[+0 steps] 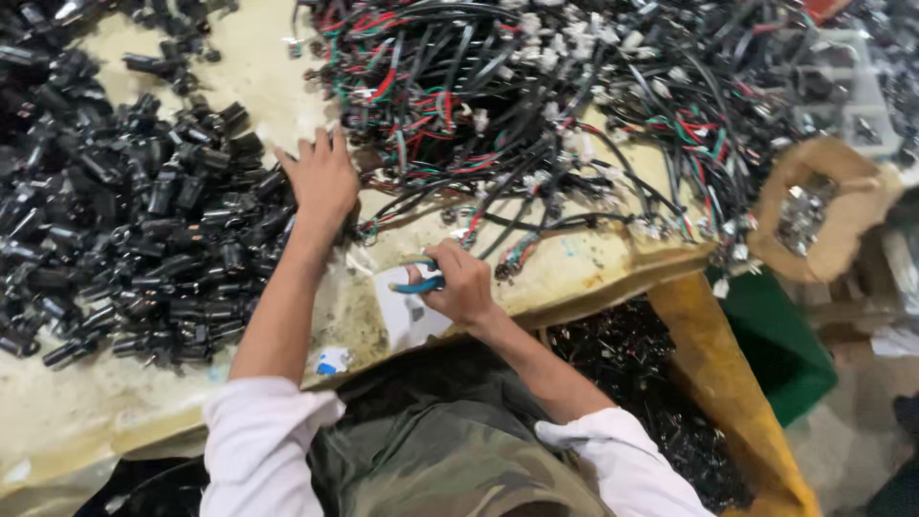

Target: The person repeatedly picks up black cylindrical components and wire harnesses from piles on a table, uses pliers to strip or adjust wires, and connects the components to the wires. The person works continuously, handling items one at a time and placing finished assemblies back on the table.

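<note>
Left hand (324, 179) spread flat, fingers apart, at black plastic connector heap (144, 220); right hand (461, 284) clamped on blue-handled pliers (418, 283) — beside white rectangular label card (407, 316), small blue-white sticker (331, 361).

I count: two hands, left hand (322, 179), right hand (463, 285); one blue-handled tool (418, 284); black connectors (144, 220), wire bundles (536, 105) beyond counting.
</note>
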